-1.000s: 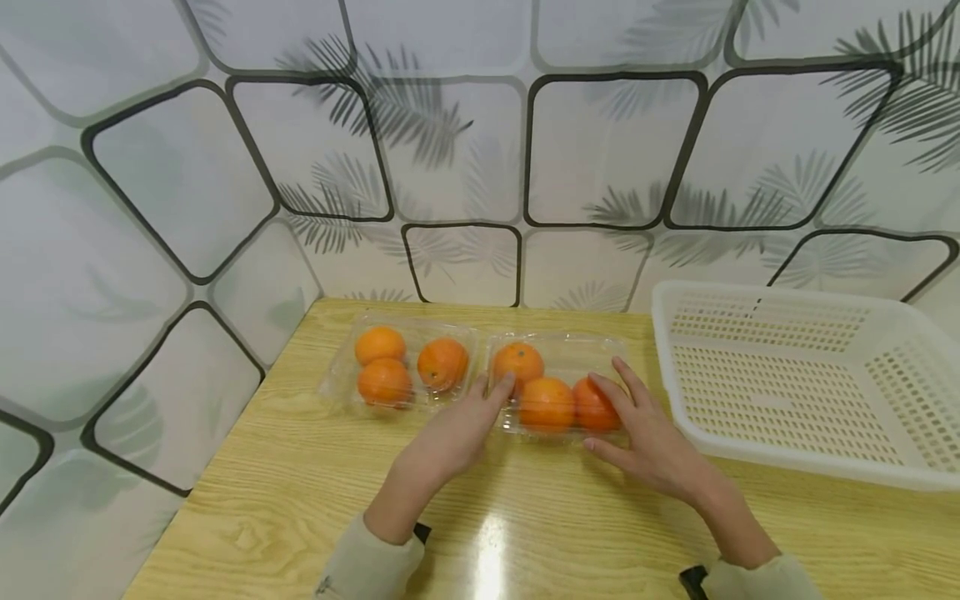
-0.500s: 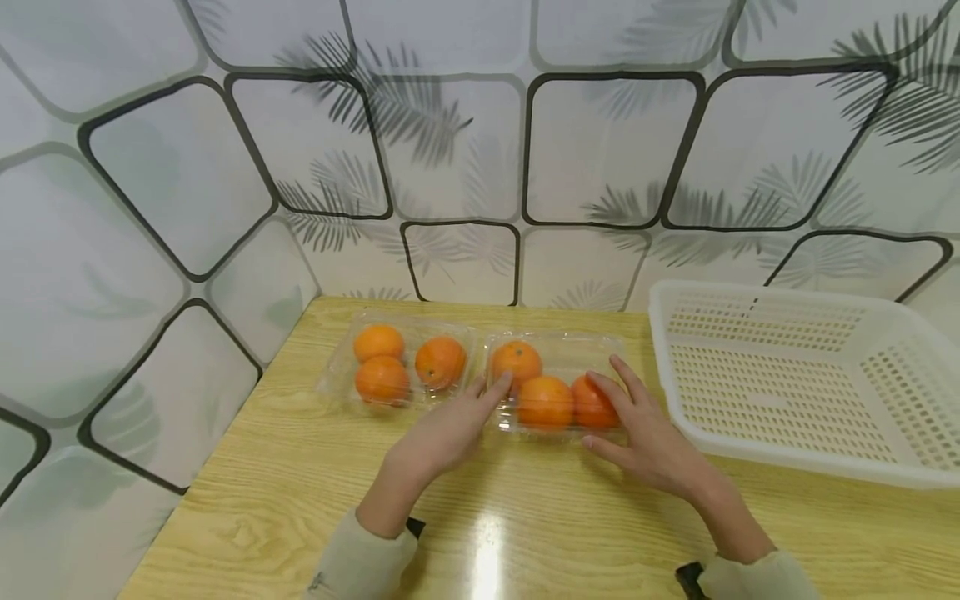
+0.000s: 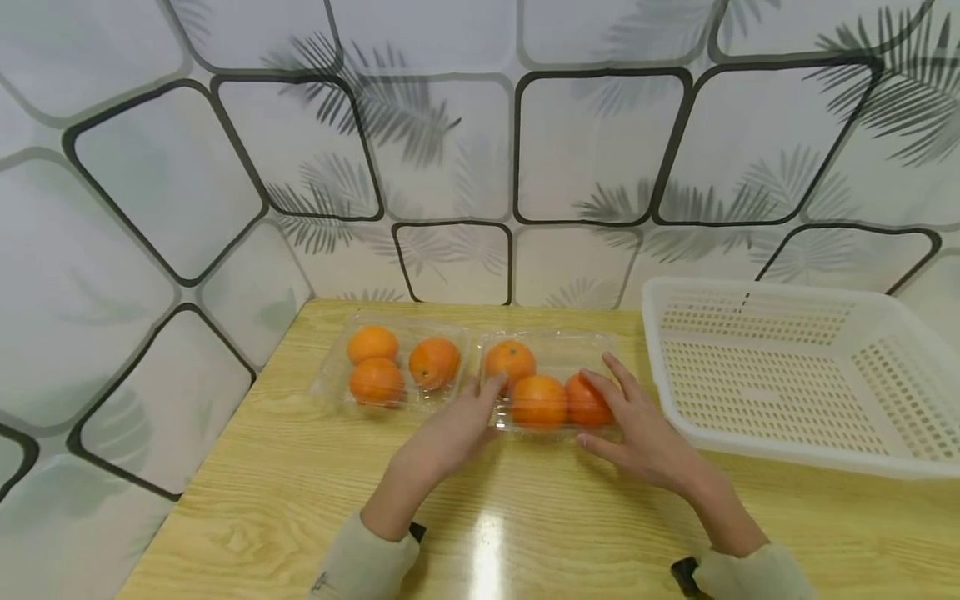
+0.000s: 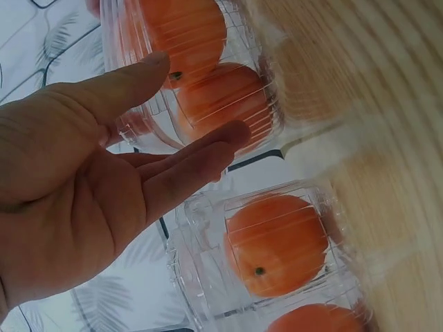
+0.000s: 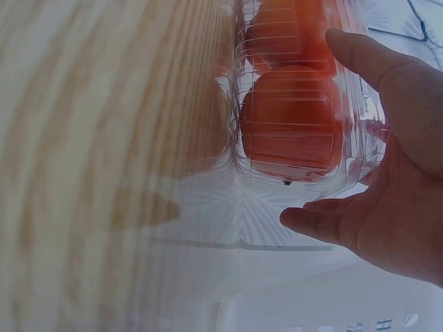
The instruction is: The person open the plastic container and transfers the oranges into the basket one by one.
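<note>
Two clear plastic fruit boxes lie side by side, each with three oranges inside. My left hand is at the near left corner of the right-hand box, its thumb over the edge near an orange. In the left wrist view its fingers are fairly straight, between that box and the left-hand box. My right hand spreads its fingers over the right end of the right-hand box, by another orange. Whether the fingertips touch the plastic is hard to tell.
A white perforated plastic basket stands on the right, close to the right hand. The wooden table meets a patterned wall covering at the back and left.
The head view has shifted slightly, so everything sits a little further left in it. Both hands keep nearly the same places at the right-hand box.
</note>
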Tool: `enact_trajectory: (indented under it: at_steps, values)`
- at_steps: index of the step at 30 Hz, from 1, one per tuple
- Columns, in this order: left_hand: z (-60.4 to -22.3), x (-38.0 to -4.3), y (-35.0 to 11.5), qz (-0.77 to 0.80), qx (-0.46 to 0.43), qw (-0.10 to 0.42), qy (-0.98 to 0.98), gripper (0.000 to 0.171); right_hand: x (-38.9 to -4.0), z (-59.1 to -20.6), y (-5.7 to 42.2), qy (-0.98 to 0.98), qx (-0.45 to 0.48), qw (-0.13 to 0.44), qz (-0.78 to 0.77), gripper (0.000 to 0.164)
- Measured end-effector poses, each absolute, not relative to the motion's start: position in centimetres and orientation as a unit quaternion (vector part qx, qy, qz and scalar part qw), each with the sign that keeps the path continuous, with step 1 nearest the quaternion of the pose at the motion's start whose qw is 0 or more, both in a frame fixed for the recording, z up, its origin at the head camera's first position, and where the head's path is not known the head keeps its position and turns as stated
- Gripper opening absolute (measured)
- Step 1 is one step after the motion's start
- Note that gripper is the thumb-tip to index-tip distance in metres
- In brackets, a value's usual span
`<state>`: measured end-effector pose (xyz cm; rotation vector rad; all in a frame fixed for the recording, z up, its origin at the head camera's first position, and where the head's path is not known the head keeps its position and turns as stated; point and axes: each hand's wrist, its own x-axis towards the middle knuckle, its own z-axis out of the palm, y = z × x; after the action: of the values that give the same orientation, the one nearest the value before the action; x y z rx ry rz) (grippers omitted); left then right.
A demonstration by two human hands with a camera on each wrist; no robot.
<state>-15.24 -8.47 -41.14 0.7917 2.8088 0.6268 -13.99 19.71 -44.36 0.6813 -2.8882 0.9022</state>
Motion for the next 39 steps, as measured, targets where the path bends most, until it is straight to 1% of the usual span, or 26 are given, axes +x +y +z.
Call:
enact_trajectory:
  at_steps: [6, 9, 15, 17, 23, 30, 37, 39]
  values:
    - [-40.8, -15.2, -8.8, 0.182, 0.288, 0.06, 0.938, 0.062, -14.1, -44.3, 19.7, -0.932, 0.221, 0.02, 0.287, 0.077]
    - [-40.7, -15.3, -8.8, 0.178, 0.294, 0.06, 0.937, 0.061, -14.0, -44.2, 19.6, -0.932, 0.213, 0.015, 0.293, 0.079]
    - [-40.6, -15.5, -8.9, 0.184, 0.295, 0.066, 0.935, 0.059, -13.9, -44.3, 19.5, -0.923, 0.159, -0.026, 0.35, 0.096]
    - [-40.6, -15.5, -8.9, 0.187, 0.295, 0.068, 0.935, 0.058, -13.8, -44.3, 19.5, -0.915, 0.143, -0.037, 0.376, 0.099]
    - [-40.8, -15.2, -8.6, 0.183, 0.284, 0.051, 0.94, 0.062, -14.1, -44.4, 19.5, -0.893, 0.137, -0.043, 0.427, 0.096]
    - [-41.1, -14.9, -7.9, 0.19, 0.259, 0.052, 0.946, 0.059, -13.8, -44.6, 19.6, -0.869, 0.163, -0.055, 0.464, 0.09]
    - [-41.0, -14.7, -7.6, 0.203, 0.253, 0.042, 0.945, 0.059, -14.1, -44.3, 19.5, -0.835, 0.139, -0.086, 0.525, 0.095]
    - [-41.1, -14.7, -7.5, 0.203, 0.251, 0.037, 0.946, 0.056, -14.1, -44.3, 19.3, -0.831, 0.128, -0.086, 0.534, 0.095]
